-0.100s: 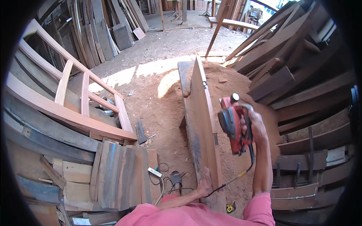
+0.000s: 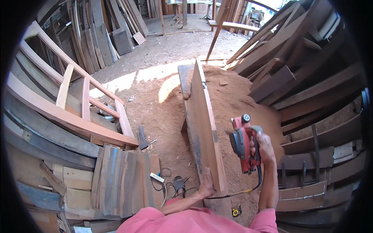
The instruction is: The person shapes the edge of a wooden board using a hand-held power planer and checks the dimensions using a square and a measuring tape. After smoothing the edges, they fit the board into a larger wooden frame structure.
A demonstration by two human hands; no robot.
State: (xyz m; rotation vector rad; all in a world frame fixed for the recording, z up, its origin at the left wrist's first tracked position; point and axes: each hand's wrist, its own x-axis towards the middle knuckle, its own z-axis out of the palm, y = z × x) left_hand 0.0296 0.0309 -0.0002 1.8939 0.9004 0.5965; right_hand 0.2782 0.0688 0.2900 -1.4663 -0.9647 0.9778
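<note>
A long wooden board [image 2: 208, 128] stands on its narrow edge along a dark, worn bench [image 2: 185, 83]. My left hand [image 2: 207, 186] lies against the board's left face close to its near end, fingers stretched out. To the right of the board, my right hand [image 2: 265, 147] is wrapped round the handle of a red and black electric hand planer [image 2: 243, 145]. The planer is in the air, apart from the board's edge. Its dark power cord [image 2: 233, 195] runs down from the tool and passes behind the board's near end.
Sawdust and shavings [image 2: 229, 91] heap up right of the bench. Stacked timber [image 2: 311, 77] lines the right side. On the left lean a wooden frame [image 2: 86, 99] and short planks [image 2: 120, 180]. A white power strip [image 2: 157, 177] and a yellow tape measure [image 2: 236, 212] lie low down.
The planer in my right hand has moved slightly down and away from the board's edge. My left hand stays at the near end. The whole view has shifted a little.
</note>
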